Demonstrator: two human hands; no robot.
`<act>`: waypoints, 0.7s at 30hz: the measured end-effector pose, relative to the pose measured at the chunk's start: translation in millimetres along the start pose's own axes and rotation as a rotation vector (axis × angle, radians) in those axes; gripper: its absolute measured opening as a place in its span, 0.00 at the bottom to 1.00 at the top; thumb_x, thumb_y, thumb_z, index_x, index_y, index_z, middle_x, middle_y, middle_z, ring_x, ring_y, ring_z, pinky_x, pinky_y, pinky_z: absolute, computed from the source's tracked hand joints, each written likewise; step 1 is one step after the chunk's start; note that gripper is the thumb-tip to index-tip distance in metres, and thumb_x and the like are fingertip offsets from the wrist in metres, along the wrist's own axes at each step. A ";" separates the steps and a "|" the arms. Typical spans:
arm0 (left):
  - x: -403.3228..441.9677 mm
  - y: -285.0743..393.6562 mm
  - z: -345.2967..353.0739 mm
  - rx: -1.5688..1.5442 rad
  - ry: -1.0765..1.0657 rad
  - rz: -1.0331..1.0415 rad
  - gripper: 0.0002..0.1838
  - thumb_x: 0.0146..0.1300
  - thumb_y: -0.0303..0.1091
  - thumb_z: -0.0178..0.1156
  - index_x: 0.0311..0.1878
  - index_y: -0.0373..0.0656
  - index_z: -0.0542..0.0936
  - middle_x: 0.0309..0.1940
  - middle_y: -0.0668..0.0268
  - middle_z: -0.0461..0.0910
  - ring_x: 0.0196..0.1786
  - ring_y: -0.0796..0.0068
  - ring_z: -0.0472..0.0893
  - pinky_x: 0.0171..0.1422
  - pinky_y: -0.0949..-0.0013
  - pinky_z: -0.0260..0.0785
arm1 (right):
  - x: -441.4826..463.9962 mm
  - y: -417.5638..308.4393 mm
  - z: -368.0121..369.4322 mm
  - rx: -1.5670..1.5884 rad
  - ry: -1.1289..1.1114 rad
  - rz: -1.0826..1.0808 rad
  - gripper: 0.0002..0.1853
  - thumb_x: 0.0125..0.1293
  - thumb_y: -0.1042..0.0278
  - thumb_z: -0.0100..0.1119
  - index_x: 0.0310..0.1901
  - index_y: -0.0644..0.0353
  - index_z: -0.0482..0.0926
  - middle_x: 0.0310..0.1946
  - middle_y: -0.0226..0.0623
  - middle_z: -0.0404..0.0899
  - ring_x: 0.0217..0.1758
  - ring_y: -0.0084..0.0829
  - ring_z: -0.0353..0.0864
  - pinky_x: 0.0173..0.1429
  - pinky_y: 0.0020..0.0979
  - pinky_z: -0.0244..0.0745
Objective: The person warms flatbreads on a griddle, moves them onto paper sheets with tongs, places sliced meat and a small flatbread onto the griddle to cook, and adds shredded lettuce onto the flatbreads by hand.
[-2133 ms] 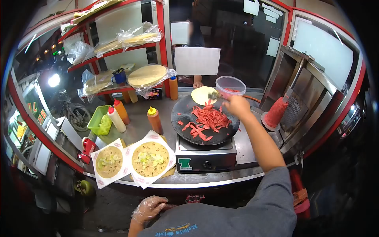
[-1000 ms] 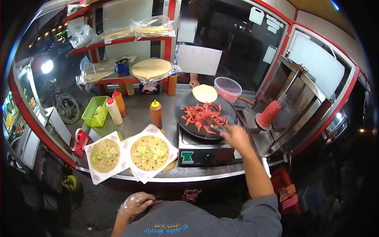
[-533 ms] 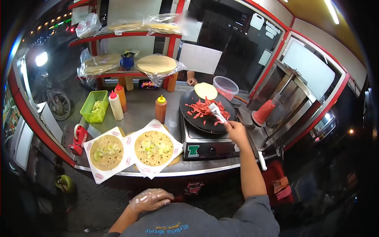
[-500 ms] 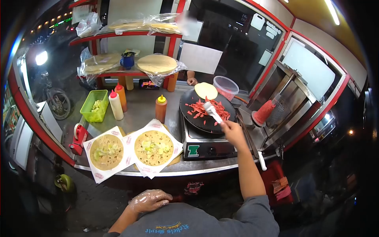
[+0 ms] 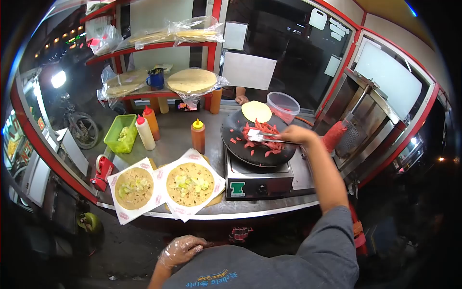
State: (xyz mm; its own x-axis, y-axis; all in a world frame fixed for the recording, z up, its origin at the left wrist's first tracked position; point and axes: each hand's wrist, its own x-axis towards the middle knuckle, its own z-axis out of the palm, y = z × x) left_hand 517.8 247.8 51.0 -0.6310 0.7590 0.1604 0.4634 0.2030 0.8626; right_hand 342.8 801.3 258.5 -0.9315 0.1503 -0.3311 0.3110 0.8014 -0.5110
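My right hand is closed on the handle of metal tongs at the right side of the round black pan. The tongs' wide end lies on red meat strips. A pale flatbread rests at the pan's back edge. My left hand, in a clear plastic glove, is near my shirt below the counter, its fingers curled; whether it holds anything is hidden. Two flatbreads topped with chopped greens, one at left and one at right, lie on white papers left of the stove.
Sauce bottles and a green basket stand on the counter. Behind the pan are a clear tub and another person's hand. A meat spit stands right. Shelves hold wrapped flatbreads.
My right hand has moved up and right, turning the tongs nearly level over the meat. The meat strips have shifted on the pan. The camera view has shifted slightly.
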 end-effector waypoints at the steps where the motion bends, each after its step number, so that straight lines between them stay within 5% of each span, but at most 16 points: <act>1: -2.6 3.8 4.9 -0.023 0.057 -0.018 0.13 0.73 0.37 0.67 0.55 0.42 0.87 0.49 0.57 0.89 0.52 0.53 0.88 0.59 0.55 0.80 | -7.5 29.1 -31.6 -0.017 -0.058 -0.052 0.19 0.75 0.50 0.68 0.41 0.61 0.90 0.25 0.28 0.81 0.23 0.20 0.72 0.27 0.29 0.68; 2: -6.3 5.4 11.7 -0.025 0.113 -0.050 0.12 0.72 0.36 0.68 0.54 0.42 0.87 0.49 0.56 0.89 0.51 0.53 0.88 0.58 0.55 0.80 | -38.7 33.4 -52.7 0.090 -0.013 -0.048 0.17 0.75 0.52 0.69 0.48 0.61 0.92 0.26 0.25 0.81 0.25 0.18 0.74 0.27 0.26 0.66; 4: -11.3 4.6 25.9 -0.042 0.172 -0.161 0.12 0.72 0.36 0.68 0.53 0.42 0.88 0.48 0.56 0.89 0.50 0.53 0.88 0.57 0.56 0.80 | -50.9 79.7 -86.4 0.228 0.164 0.020 0.16 0.71 0.55 0.73 0.47 0.60 0.93 0.27 0.26 0.85 0.24 0.17 0.74 0.26 0.26 0.64; 7: 5.0 22.3 40.3 -0.071 0.228 -0.240 0.10 0.71 0.34 0.69 0.51 0.41 0.88 0.47 0.56 0.89 0.50 0.55 0.88 0.56 0.57 0.80 | -19.1 112.5 -90.3 0.112 0.111 0.135 0.16 0.71 0.54 0.73 0.44 0.60 0.93 0.26 0.27 0.84 0.22 0.18 0.73 0.23 0.26 0.61; 10: 35.3 27.4 46.5 -0.020 0.160 -0.200 0.10 0.71 0.33 0.69 0.52 0.41 0.88 0.47 0.57 0.90 0.50 0.56 0.89 0.54 0.58 0.81 | 36.4 89.4 -33.3 0.187 -0.068 -0.111 0.21 0.76 0.49 0.68 0.32 0.60 0.87 0.20 0.25 0.75 0.20 0.19 0.71 0.23 0.28 0.61; 11: 49.2 32.7 47.2 0.014 0.127 -0.149 0.10 0.71 0.33 0.69 0.52 0.41 0.88 0.47 0.57 0.90 0.50 0.56 0.89 0.54 0.58 0.81 | 35.4 65.5 -19.0 0.112 -0.001 -0.172 0.22 0.76 0.49 0.69 0.31 0.61 0.85 0.19 0.24 0.73 0.19 0.19 0.69 0.23 0.29 0.60; 12: 65.1 38.4 44.5 0.053 0.096 -0.095 0.10 0.71 0.33 0.69 0.52 0.41 0.88 0.47 0.57 0.90 0.49 0.56 0.89 0.54 0.58 0.81 | 32.4 45.3 -21.5 0.011 0.021 -0.219 0.23 0.73 0.48 0.70 0.28 0.61 0.85 0.19 0.31 0.78 0.24 0.26 0.79 0.29 0.34 0.70; 15: 90.9 49.9 42.9 0.101 0.075 -0.054 0.11 0.71 0.33 0.69 0.52 0.41 0.87 0.47 0.57 0.90 0.50 0.54 0.89 0.56 0.56 0.81 | -8.0 17.3 -41.5 -0.262 0.363 -0.512 0.19 0.67 0.51 0.73 0.28 0.59 0.86 0.21 0.38 0.83 0.32 0.38 0.87 0.38 0.38 0.76; 16: 94.2 51.3 45.6 0.108 0.082 -0.074 0.11 0.71 0.33 0.69 0.52 0.41 0.87 0.47 0.57 0.90 0.50 0.54 0.89 0.56 0.55 0.81 | -33.3 6.8 -45.0 -0.322 0.482 -0.525 0.14 0.63 0.51 0.75 0.38 0.54 0.91 0.33 0.43 0.89 0.44 0.48 0.88 0.49 0.44 0.80; 19: 90.9 52.1 58.2 0.061 0.113 -0.150 0.11 0.72 0.34 0.68 0.52 0.40 0.88 0.47 0.56 0.90 0.52 0.54 0.88 0.58 0.56 0.81 | -42.5 26.3 -29.7 -0.545 0.651 -0.719 0.23 0.62 0.49 0.75 0.54 0.52 0.90 0.42 0.44 0.91 0.48 0.50 0.88 0.54 0.47 0.82; 20: 86.5 48.2 63.4 0.062 0.119 -0.165 0.11 0.72 0.35 0.68 0.52 0.40 0.88 0.48 0.56 0.90 0.52 0.54 0.88 0.58 0.56 0.81 | -47.7 33.3 -32.7 -0.660 0.483 -0.606 0.28 0.62 0.49 0.75 0.61 0.51 0.87 0.50 0.45 0.90 0.53 0.50 0.88 0.57 0.48 0.82; 21: 83.0 44.0 67.5 0.064 0.129 -0.175 0.11 0.72 0.35 0.68 0.53 0.40 0.88 0.48 0.56 0.90 0.52 0.54 0.88 0.58 0.57 0.80 | -50.9 41.2 -42.6 -0.650 0.440 -0.527 0.24 0.62 0.50 0.75 0.56 0.52 0.88 0.47 0.45 0.90 0.51 0.49 0.88 0.55 0.47 0.82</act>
State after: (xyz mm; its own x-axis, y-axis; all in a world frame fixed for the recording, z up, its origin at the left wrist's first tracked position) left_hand 527.8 361.5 69.9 -0.7777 0.6242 0.0743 0.3756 0.3666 0.8512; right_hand 395.0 851.4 288.1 -0.9507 -0.2247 0.2136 -0.2130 0.9740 0.0767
